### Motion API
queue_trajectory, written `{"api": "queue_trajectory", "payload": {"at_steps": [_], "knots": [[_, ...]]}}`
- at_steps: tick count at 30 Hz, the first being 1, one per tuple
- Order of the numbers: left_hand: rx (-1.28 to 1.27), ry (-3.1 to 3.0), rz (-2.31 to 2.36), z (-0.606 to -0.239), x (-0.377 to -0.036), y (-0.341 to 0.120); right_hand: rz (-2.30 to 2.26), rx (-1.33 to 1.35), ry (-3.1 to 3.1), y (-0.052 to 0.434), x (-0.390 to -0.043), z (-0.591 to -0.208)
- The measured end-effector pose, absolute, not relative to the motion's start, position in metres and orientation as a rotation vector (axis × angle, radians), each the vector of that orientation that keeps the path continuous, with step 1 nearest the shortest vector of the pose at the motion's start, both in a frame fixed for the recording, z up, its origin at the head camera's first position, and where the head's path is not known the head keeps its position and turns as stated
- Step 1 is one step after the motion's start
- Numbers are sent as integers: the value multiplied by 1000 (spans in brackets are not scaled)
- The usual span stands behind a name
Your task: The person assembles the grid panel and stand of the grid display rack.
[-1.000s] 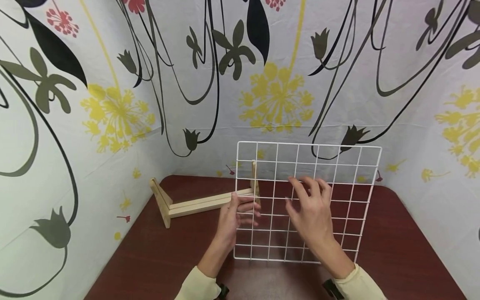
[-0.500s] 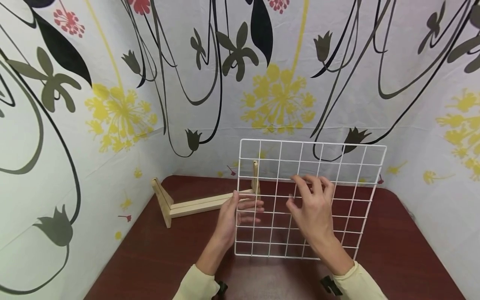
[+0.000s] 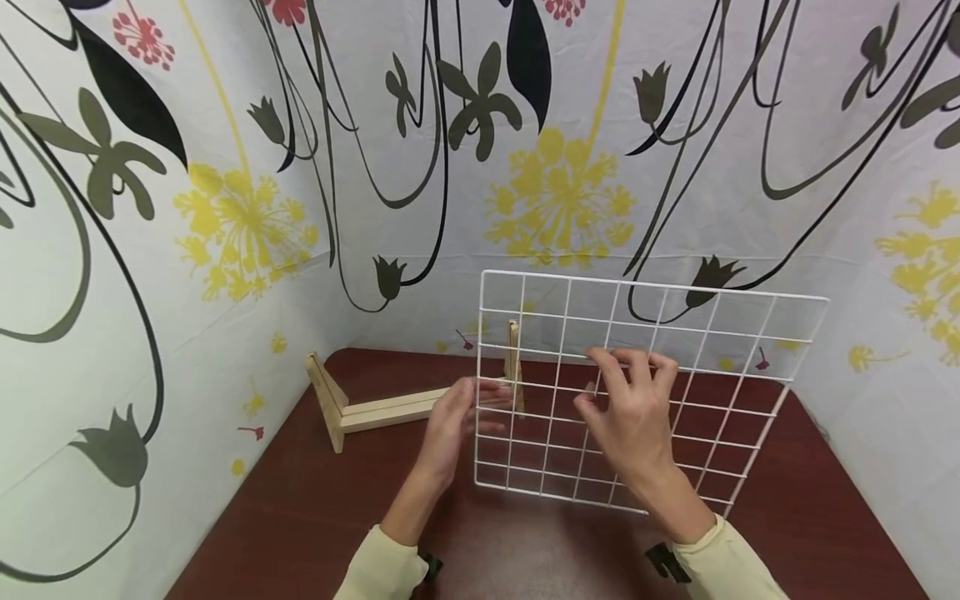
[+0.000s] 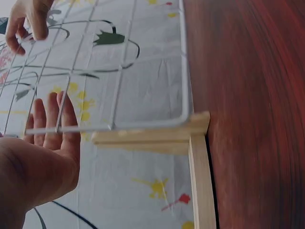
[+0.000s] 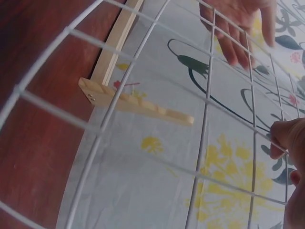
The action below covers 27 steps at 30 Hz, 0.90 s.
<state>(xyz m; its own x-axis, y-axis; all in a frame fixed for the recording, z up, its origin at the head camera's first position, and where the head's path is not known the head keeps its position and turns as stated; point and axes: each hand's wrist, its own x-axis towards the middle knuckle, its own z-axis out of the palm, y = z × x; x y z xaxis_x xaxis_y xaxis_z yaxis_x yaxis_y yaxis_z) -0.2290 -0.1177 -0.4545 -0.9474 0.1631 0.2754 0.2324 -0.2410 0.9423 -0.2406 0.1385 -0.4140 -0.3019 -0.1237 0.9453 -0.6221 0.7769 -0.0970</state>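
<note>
- Pinching a wire of the white grid [image 3: 556,387]: right hand [image 3: 636,417], thumb and fingers curled mid-panel.
- Left hand [image 3: 448,425]: fingers straight at grid's left edge, contact unclear; blurred in head view, sharper in left wrist view.
- Grid roughly upright over table [image 3: 285,500], in front of wooden stand [image 3: 390,410].
- Screw heads [image 5: 91,97] on stand: right wrist view only.
- Vs 0.5 s ago: grid's right edge further right.
</note>
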Motion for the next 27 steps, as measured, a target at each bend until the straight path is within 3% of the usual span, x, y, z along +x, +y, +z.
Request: {"api": "queue_trajectory", "payload": {"at_steps": [8, 18, 27], "knots": [[-344, -2006, -2079, -452, -234, -152, 511, 574, -1851, 152, -243, -409], [-62, -2053, -966, -446, -251, -243, 481, 578, -1785, 158, -243, -408], [-132, -1849, -901, -458, -273, -320, 474, 615, -1790, 159, -242, -405]]}}
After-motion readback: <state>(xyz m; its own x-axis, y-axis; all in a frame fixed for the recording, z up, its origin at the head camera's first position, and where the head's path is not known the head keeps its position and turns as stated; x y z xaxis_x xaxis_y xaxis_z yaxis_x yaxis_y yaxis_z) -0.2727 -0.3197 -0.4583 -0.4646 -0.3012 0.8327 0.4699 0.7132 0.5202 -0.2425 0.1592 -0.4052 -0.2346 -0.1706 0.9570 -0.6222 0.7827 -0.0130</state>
